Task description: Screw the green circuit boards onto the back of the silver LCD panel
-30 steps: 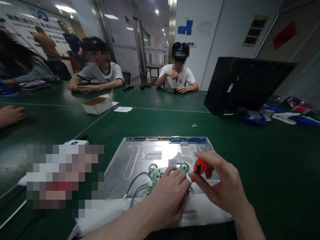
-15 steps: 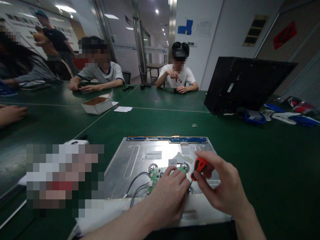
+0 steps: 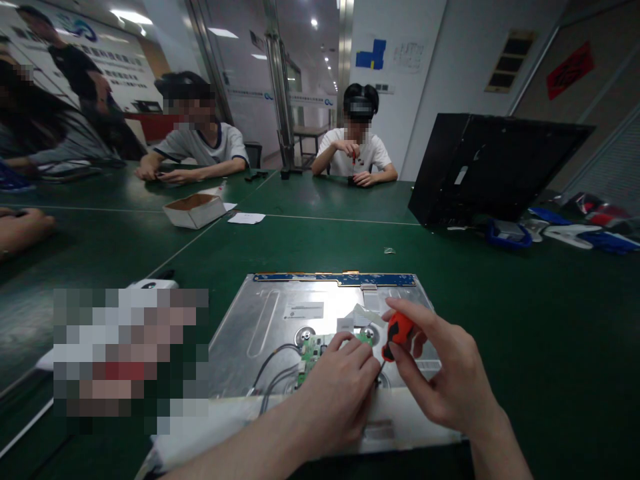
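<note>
A flat metal display panel (image 3: 260,313) lies on the green table in front of me, with a green circuit board (image 3: 311,347) near its middle. My right hand (image 3: 445,373) holds a screwdriver (image 3: 399,331) by its red and black handle, thumb and fingers around it. The thin shaft slants down to the left, and its tip is hidden behind my left hand (image 3: 345,380). That hand rests over the circuit board with its fingers curled together beside the shaft; what they pinch, if anything, is hidden. Dark cables (image 3: 273,363) run from the board's left side.
A blue circuit strip (image 3: 335,279) lines the panel's far edge. Beyond stand an open white box (image 3: 195,212), a paper slip (image 3: 246,219) and a large black casing (image 3: 495,167). Blue and white tools (image 3: 580,233) lie at the right. Several people sit or stand around the table.
The screwdriver handle has turned slightly in my right hand, whose fingers have shifted a little. My left hand stays in place. In the background, a standing person has moved left.
</note>
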A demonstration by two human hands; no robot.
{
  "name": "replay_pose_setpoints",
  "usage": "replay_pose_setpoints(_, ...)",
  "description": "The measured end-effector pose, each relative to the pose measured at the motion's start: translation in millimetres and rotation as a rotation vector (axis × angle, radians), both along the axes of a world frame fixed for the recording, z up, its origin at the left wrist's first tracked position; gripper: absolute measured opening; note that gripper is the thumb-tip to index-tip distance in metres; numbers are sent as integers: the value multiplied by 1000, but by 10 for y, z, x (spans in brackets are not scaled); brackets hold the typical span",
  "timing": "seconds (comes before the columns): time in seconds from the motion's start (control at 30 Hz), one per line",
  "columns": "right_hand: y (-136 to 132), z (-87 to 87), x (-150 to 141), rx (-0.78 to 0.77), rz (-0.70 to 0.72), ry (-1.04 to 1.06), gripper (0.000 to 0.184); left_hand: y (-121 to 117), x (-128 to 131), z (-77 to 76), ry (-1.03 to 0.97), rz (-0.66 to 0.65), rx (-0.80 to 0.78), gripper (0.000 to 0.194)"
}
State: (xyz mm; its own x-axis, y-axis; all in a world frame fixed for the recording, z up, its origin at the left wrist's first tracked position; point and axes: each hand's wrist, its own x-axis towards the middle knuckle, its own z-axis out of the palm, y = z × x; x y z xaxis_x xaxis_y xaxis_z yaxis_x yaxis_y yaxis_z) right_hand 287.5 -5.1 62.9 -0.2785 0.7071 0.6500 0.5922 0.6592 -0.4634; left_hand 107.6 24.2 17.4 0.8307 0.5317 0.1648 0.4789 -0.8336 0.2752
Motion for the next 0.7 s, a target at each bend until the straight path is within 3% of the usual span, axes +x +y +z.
replay_pose_setpoints(0.3, 47, -65, 31, 96, -57, -74, 42, 2, -7, -40, -7, 2, 24, 19)
replay_pose_setpoints(0.5, 17, -7, 7, 8, 11, -11, 49, 4, -3, -15, -8, -3, 12, 16)
replay_pose_setpoints(0.7, 12, -42, 15, 23, -39, -9, 45, -3, 7, -6, 6, 12, 20, 17)
